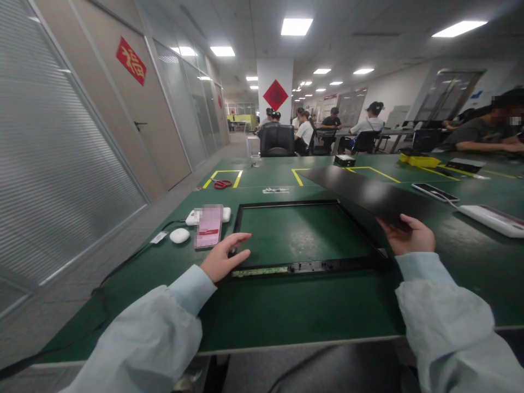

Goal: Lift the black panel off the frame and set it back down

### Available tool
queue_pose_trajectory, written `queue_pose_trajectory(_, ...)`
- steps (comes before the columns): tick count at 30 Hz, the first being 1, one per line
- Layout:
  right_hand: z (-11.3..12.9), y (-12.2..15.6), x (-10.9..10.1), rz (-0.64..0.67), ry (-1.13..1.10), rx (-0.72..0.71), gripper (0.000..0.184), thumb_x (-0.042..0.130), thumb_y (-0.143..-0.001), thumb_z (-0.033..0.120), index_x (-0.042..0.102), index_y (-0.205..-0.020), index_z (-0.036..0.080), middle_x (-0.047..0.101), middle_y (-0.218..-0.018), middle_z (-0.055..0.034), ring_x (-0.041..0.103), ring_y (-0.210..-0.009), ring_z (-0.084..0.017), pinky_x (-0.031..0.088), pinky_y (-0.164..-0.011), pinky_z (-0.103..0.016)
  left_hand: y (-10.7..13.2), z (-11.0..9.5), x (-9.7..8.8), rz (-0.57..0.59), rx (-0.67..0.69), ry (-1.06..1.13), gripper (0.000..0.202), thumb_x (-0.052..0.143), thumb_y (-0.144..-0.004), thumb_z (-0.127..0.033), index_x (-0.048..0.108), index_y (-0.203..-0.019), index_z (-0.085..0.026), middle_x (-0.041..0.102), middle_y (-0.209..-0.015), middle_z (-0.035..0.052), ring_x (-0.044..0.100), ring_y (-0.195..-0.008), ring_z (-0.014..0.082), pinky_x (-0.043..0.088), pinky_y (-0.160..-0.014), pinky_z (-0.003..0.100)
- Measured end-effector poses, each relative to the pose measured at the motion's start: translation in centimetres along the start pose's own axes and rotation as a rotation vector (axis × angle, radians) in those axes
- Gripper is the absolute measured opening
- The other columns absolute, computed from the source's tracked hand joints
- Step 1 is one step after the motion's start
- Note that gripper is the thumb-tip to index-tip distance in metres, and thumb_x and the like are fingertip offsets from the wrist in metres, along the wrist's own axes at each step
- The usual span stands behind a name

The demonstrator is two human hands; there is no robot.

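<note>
A thin black rectangular frame (289, 204) lies flat on the green table (303, 311). Along its near side runs a strip with a green circuit board (260, 271) at the left end. My left hand (225, 255) is at the frame's near left corner, thumb and fingers apart; whether it touches the frame is hard to tell. My right hand (411, 237) grips the near edge of a dark flat panel (368, 194), thumb on top and fingers underneath. The panel is tilted and raised above the frame's right side.
Left of the frame are a phone (208, 226), a white round case (179, 236) and a cable. Red-handled scissors (222, 184) lie farther back. To the right are another phone (434, 192), a white device (493, 219) and a yellow tray (420, 160). Several people sit beyond.
</note>
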State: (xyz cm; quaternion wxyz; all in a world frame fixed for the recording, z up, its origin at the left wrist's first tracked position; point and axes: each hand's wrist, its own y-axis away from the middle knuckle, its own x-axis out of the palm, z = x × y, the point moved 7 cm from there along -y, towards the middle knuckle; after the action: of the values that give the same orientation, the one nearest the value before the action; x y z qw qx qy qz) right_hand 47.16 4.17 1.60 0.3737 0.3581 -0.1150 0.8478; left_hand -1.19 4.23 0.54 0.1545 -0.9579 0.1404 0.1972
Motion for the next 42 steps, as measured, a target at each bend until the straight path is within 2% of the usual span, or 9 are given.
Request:
queue_pose_trajectory(5,-0.2,1.5,1.8,0.232,-0.005,0.108,0.03,0.054,-0.065,0.008,0.065,-0.086,0.026,0.069,-0.084,-0.004,0.069,-0.086,-0.022,0.062,-0.072,-0.04,0.0,0.8,-1.8,-0.274,-0.267,0.694,0.052,0.064,-0.087,-0.042,0.056,-0.129,-0.014,0.059,-0.139,0.0212,0.061,-0.124,0.0302,0.051,-0.101,0.045)
queue_pose_trajectory(12,-0.8,2.6,2.1,0.287,0.036,0.217,0.027,0.056,-0.061,0.013,0.064,-0.085,0.021,0.069,-0.08,-0.0073,0.069,-0.08,-0.022,0.06,-0.069,-0.038,0.1,-0.7,-2.5,-0.24,-0.275,1.058,0.076,0.046,-0.088,-0.065,0.051,-0.134,-0.005,0.063,-0.128,0.0286,0.061,-0.124,0.0328,0.052,-0.1,0.043)
queue_pose_trajectory(16,-1.5,3.6,2.4,0.3,0.147,0.283,0.024,0.058,-0.061,0.016,0.063,-0.084,0.022,0.07,-0.08,-0.0062,0.069,-0.079,-0.024,0.058,-0.079,-0.047,0.4,-0.5,-3.6,-0.336,-0.229,1.089,0.068,0.044,-0.088,-0.069,0.061,-0.123,-0.013,0.073,-0.109,0.0169,0.071,-0.104,0.0275,0.059,-0.085,0.037)
queue_pose_trajectory(20,-2.7,4.0,2.6,0.352,0.241,0.319,0.026,0.058,-0.058,0.017,0.064,-0.083,0.021,0.071,-0.079,-0.0058,0.07,-0.089,-0.028,0.057,-0.082,-0.05,0.7,-0.8,-4.5,-0.417,-0.192,1.024,0.037,0.059,-0.087,-0.034,0.066,-0.12,-0.017,0.076,-0.097,0.0059,0.072,-0.084,0.0183,0.058,-0.07,0.025)
queue_pose_trajectory(22,-3.4,3.7,2.5,0.39,0.301,0.343,0.026,0.059,-0.059,0.017,0.065,-0.084,0.021,0.071,-0.078,-0.0052,0.07,-0.089,-0.028,0.059,-0.079,-0.047,0.6,-1.1,-4.7,-0.409,-0.189,0.973,0.039,0.062,-0.078,-0.017,0.069,-0.116,-0.016,0.076,-0.095,0.0047,0.071,-0.079,0.0162,0.056,-0.065,0.021)
queue_pose_trajectory(25,-4.4,3.0,2.1,0.442,0.388,0.405,0.025,0.062,-0.062,0.018,0.065,-0.087,0.019,0.072,-0.08,-0.0054,0.071,-0.084,-0.026,0.06,-0.07,-0.04,0.4,-0.9,-4.7,-0.386,-0.206,0.918,0.045,0.063,-0.07,-0.011,0.071,-0.113,-0.015,0.076,-0.09,0.0036,0.069,-0.074,0.0154,0.054,-0.061,0.019)
queue_pose_trajectory(31,-5.3,2.3,1.7,0.525,0.495,0.497,0.04,0.062,-0.064,0.011,0.067,-0.103,0.018,0.075,-0.092,-0.0058,0.072,-0.077,-0.021,0.059,-0.062,-0.03,0.5,-1.1,-4.8,-0.391,-0.164,0.836,0.048,0.066,-0.065,-0.016,0.072,-0.113,-0.016,0.077,-0.097,0.0049,0.071,-0.091,0.023,0.058,-0.073,0.026)
queue_pose_trajectory(36,-4.7,1.3,1.1,0.387,0.592,0.335,0.051,0.069,-0.058,0.002,0.063,-0.107,0.017,0.076,-0.084,-0.0079,0.07,-0.066,-0.016,0.057,-0.056,-0.023,0.4,-1.7,-4.4,-0.369,-0.139,0.789,0.048,0.071,-0.063,-0.019,0.073,-0.111,-0.017,0.078,-0.101,0.0054,0.071,-0.1,0.0278,0.058,-0.082,0.032)
queue_pose_trajectory(42,-4.5,0.6,0.5,0.319,0.699,0.194,0.052,0.068,-0.058,0.013,0.06,-0.11,0.019,0.074,-0.076,-0.0073,0.068,-0.068,-0.019,0.053,-0.057,-0.026,0.3,-0.6,-3.7,-0.376,-0.172,0.819,0.054,0.077,-0.058,-0.017,0.074,-0.113,-0.016,0.078,-0.104,0.0077,0.071,-0.101,0.0291,0.059,-0.084,0.034)
